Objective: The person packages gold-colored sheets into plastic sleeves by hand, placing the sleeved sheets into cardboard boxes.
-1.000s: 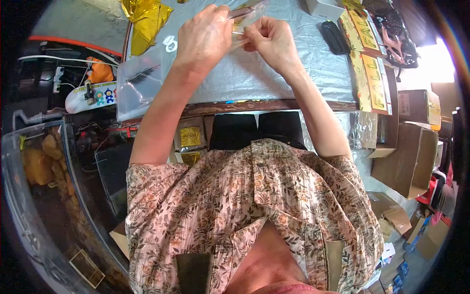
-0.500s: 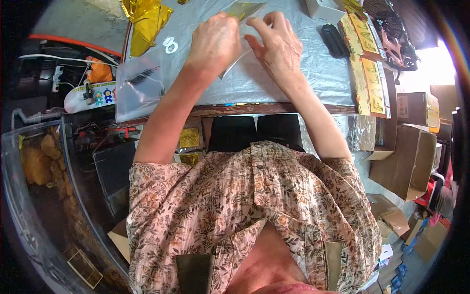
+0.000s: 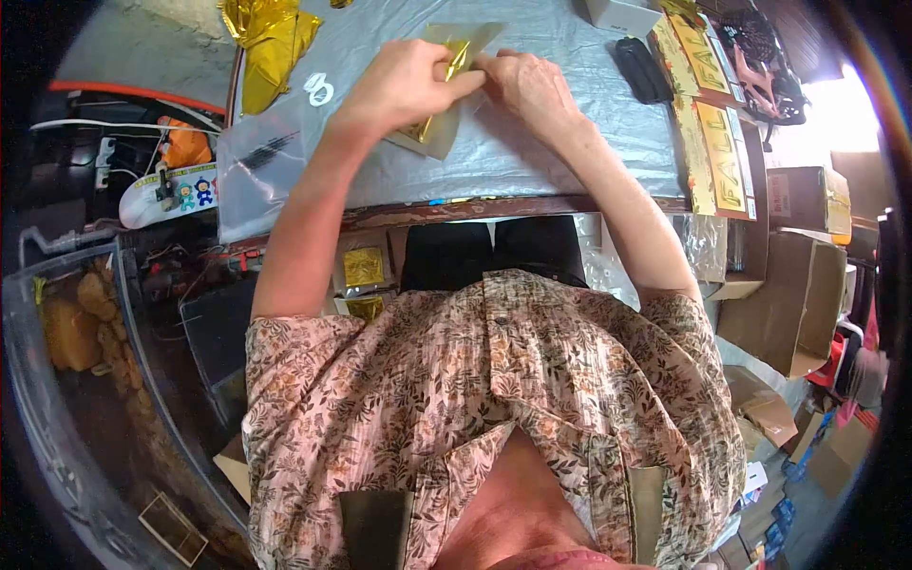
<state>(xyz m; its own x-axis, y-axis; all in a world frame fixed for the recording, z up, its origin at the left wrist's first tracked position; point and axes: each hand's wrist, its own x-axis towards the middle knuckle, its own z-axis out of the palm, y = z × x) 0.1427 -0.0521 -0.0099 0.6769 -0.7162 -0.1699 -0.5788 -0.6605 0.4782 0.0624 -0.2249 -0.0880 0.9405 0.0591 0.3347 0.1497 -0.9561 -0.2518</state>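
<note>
A clear plastic bag (image 3: 442, 138) with shiny gold foil (image 3: 458, 59) in it lies at the top middle of the table. My left hand (image 3: 404, 85) is over the bag, its thumb and fingers closed on it. At the bag's right edge is my right hand (image 3: 528, 84), fingers curled together and pinching that edge. The palms and some fingertips are hidden from view. To the left lie a white ring-shaped piece (image 3: 319, 89) and a crumpled gold foil sheet (image 3: 271, 47).
Clear plastic bags (image 3: 261, 166) lie at the table's left edge. A black case (image 3: 642, 70), a white box (image 3: 622, 16) and yellow "FALL" packages (image 3: 722, 157) are on the right. Cardboard boxes (image 3: 784, 294) stand right of the table. The table's front edge (image 3: 513, 207) is near my body.
Both hands have shifted on the bag; my left hand has turned and more gold foil shows. My right hand's fingers, spread before, have closed at the bag's edge. The view has shifted slightly.
</note>
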